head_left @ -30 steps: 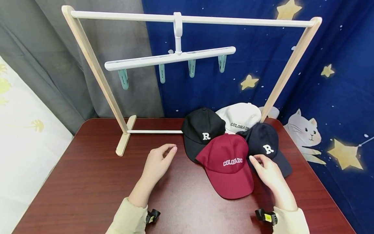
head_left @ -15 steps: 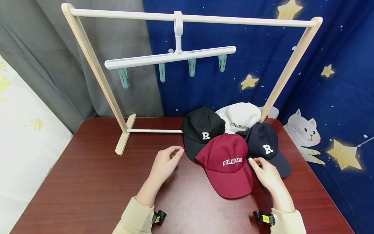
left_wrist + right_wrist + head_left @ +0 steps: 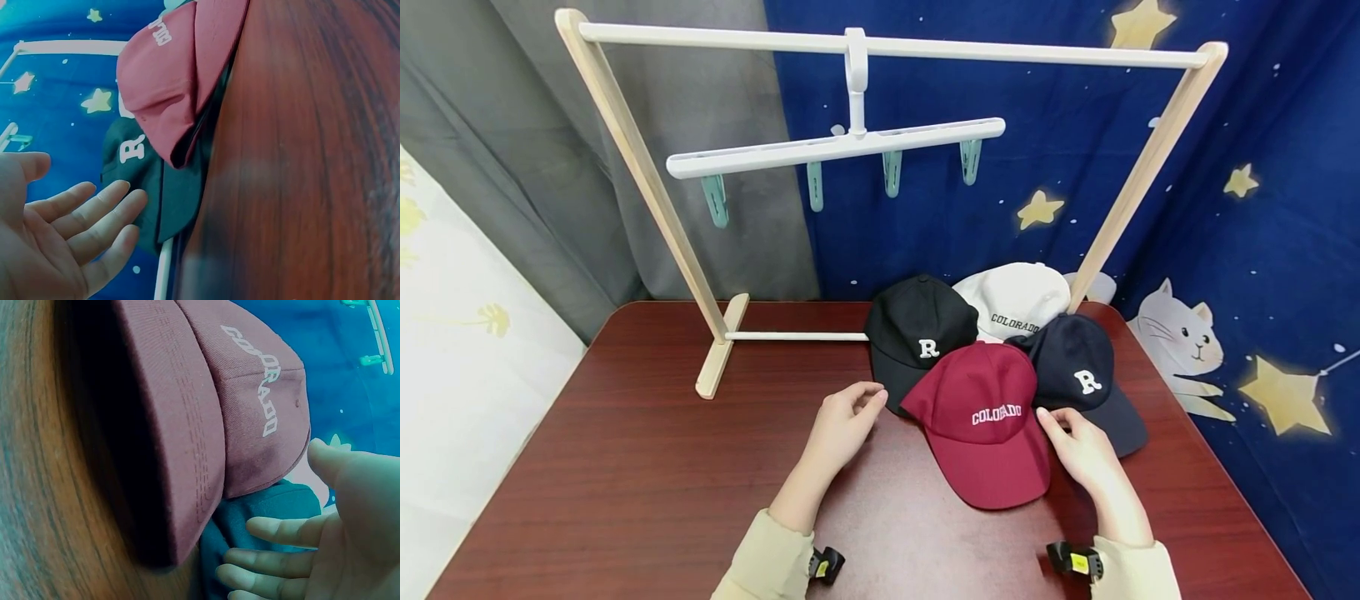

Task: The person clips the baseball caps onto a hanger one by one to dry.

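Observation:
A maroon cap [image 3: 983, 396] with white COLORADO lettering lies in front, overlapping a black cap [image 3: 917, 321] and a navy cap [image 3: 1075, 362], each marked with a white R. Behind them sits a white cap [image 3: 1018, 296]. My left hand [image 3: 847, 429] hovers left of the maroon cap, its fingertips by the black cap's brim; the left wrist view shows its fingers loosely spread. Over at the maroon cap's right side, my right hand [image 3: 1086, 450] is beside the navy cap. Its fingers [image 3: 275, 562] are apart and hold nothing; contact with the navy cap is hard to tell.
A wooden rack with a white top bar [image 3: 1000, 53] spans the table [image 3: 625, 467]. From the bar hangs a white hanger [image 3: 842, 148] with several teal clips [image 3: 891, 173]. The rack's left foot [image 3: 722, 346] stands at the back left. Curtains close off the back.
My left hand has moved right, toward the black and maroon caps. The right hand has shifted only slightly. The caps and the hanger stay where they were.

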A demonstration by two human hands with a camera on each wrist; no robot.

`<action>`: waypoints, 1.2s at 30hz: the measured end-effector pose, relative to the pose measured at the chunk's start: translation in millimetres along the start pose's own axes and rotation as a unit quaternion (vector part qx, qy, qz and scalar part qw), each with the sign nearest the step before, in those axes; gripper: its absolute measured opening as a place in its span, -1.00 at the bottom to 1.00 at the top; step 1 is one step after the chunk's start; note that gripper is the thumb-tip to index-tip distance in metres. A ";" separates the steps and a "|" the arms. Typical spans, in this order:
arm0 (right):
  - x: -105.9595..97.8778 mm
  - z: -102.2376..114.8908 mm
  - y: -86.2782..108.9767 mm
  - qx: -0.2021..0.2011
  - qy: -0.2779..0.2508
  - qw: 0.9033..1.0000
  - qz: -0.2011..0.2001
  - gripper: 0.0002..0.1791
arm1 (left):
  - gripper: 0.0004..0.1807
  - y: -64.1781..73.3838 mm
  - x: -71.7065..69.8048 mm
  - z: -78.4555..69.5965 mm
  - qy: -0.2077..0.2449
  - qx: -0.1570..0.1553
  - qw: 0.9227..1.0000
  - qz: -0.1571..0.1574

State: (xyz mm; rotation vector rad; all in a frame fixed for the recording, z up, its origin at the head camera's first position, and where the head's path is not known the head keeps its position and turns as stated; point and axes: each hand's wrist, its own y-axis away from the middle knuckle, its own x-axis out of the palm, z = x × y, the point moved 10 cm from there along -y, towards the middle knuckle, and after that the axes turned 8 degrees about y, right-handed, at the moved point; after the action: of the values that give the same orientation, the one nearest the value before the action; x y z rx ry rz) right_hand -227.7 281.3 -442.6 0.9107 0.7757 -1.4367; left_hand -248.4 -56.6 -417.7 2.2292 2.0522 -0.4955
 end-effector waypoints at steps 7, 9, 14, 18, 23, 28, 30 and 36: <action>2.4 -4.0 -0.5 0.004 -0.009 1.000 -0.002 -0.38 | -0.64 -2.1 9.5 9.7 0.030 -0.024 0.999 0.011; 2.8 -4.5 -1.0 0.003 -0.010 1.000 -0.004 -0.39 | -0.63 -2.6 12.1 11.6 0.035 -0.028 0.999 0.014; 5.0 -5.1 -1.1 0.002 -0.009 1.000 -0.003 -0.40 | -0.63 -3.1 19.1 13.9 0.038 -0.031 0.999 0.024; 6.9 -5.4 -0.7 0.005 -0.010 1.000 0.001 -0.39 | -0.62 -3.6 24.9 15.9 0.043 -0.044 0.998 0.031; 8.6 -5.6 -0.6 0.010 -0.014 1.000 0.002 -0.38 | -0.61 -4.4 32.8 18.6 0.057 -0.048 0.996 0.043; 12.0 -4.3 -1.1 0.011 -0.013 1.000 0.008 -0.38 | -0.62 -4.6 38.9 18.5 0.059 -0.044 0.996 0.051; 13.2 -4.0 -1.3 0.011 -0.013 1.000 0.011 -0.37 | -0.64 -4.4 40.5 18.1 0.062 -0.045 0.996 0.053; 15.6 -4.9 -1.8 0.011 -0.021 1.000 0.013 -0.35 | -0.65 -5.4 45.3 22.0 0.064 -0.051 0.995 0.058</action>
State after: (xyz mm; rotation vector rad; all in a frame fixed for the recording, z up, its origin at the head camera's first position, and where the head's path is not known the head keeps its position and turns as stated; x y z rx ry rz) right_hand -228.8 278.4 -458.7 0.9016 0.7157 -1.4400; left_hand -255.3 -18.5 -450.3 2.3570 1.9415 -0.2398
